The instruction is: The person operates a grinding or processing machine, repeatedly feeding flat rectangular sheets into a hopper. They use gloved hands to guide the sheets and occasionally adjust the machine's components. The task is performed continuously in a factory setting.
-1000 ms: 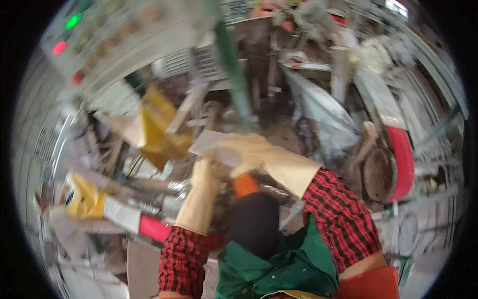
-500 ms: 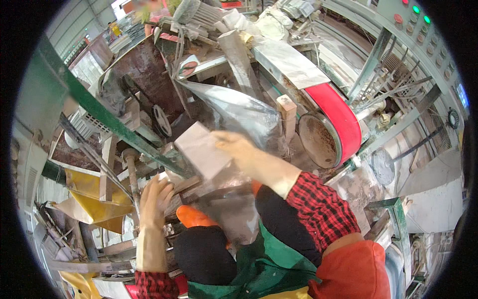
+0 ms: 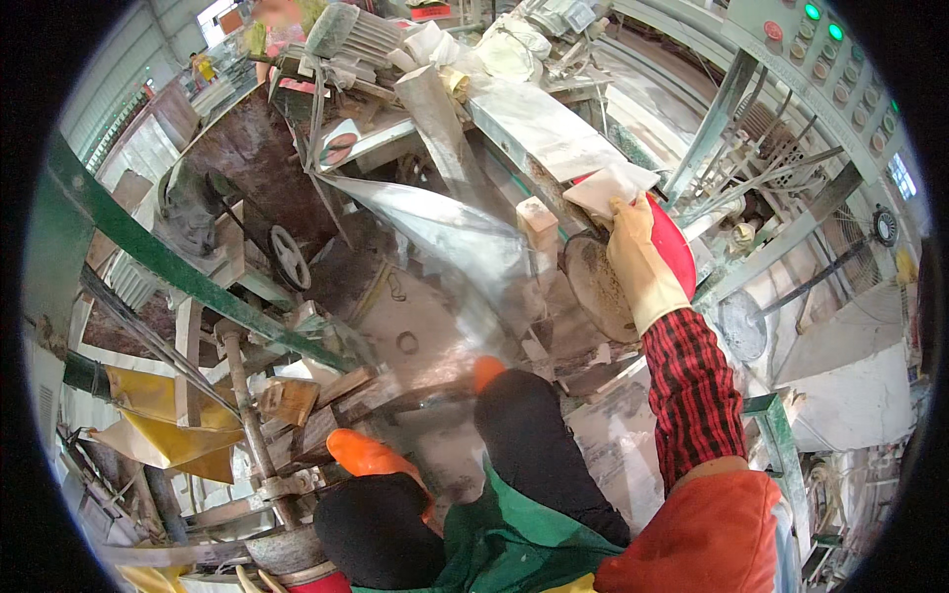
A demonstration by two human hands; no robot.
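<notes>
In a pale yellow glove, my right hand (image 3: 634, 243) is closed on the near edge of a flat, pale square tile (image 3: 606, 188). The tile lies at the red sanding belt (image 3: 674, 247), over the front end of the belt machine; whether it rests on the belt is hard to tell. Beneath my wrist sits the round, rust-stained drum (image 3: 599, 287) of that machine. Only a few gloved fingertips of my left hand (image 3: 255, 580) show at the lower edge, spread apart, with no object visible in them. The rest of that hand is cut off.
A wooden post (image 3: 537, 235) stands left of the drum, beside a grey plastic sheet (image 3: 425, 212). A green bar (image 3: 208, 272) slants across the left side. The control panel (image 3: 825, 59) is at the upper right. My orange shoes (image 3: 371, 453) are on the dusty floor below.
My right hand has carried the tile from the middle to the right, up to the red belt. My left hand has dropped back to the lower edge, and the view has shifted slightly.
</notes>
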